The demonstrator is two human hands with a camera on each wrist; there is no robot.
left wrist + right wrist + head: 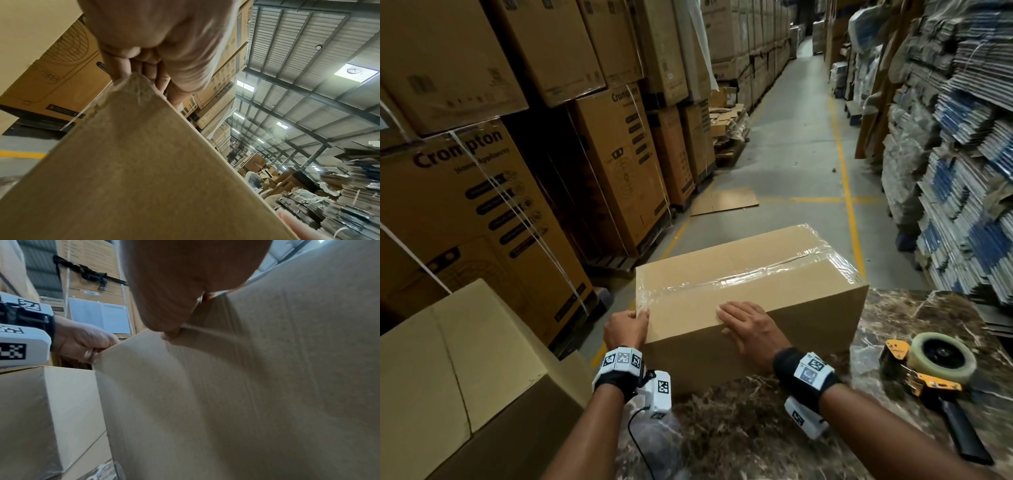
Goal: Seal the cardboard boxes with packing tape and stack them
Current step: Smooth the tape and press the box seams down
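Cardboard box (739, 274), closed and bearing clear packing tape (736, 279) along its top seam, stands on the marble-patterned counter (756, 428), its left end overhanging the counter's edge. Left hand (625, 329) takes the near left top corner, its grip narrow, fingers (121, 69) curled over the taped corner. Right hand (751, 329) lies flat on the near top edge, fingers straight, its grip wide and enclosing nothing. Tape dispenser (931, 368) with its roll rests on the counter, well to the right of the box. Second, paler box (465, 370) stands just left of the counter. Stacked printed cartons (482, 192) line the aisle at left.
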